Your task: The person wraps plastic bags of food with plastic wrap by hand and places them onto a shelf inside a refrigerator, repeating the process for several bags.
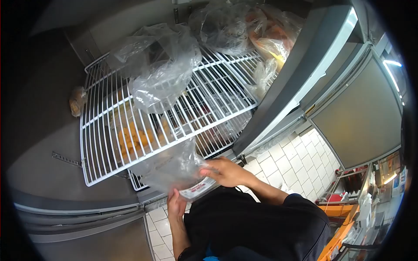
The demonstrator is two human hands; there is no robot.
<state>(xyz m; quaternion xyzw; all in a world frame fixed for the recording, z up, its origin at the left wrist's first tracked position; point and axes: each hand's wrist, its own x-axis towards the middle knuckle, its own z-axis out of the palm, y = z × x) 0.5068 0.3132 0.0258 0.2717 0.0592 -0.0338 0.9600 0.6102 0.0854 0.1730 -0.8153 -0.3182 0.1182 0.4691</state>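
Both my hands are on a clear plastic bag (167,167) at the front of the wire shelf, low in the view. A white label or lid with red print (197,189) shows at its near edge. My right hand (225,172) is closed on the bag's right side, thumb across the plastic. My left hand (176,203) pinches the near left corner, fingers partly hidden behind it. The bag's far part overlaps the front edge of the white wire shelf (93,179).
Several clear bags (163,65) lie on the upper shelf, one with orange contents (272,32). Below the wires is a bag of yellow-orange pieces (135,139). A fridge door (357,113) stands open at right, over white floor tiles (289,158). An orange frame (342,226) is lower right.
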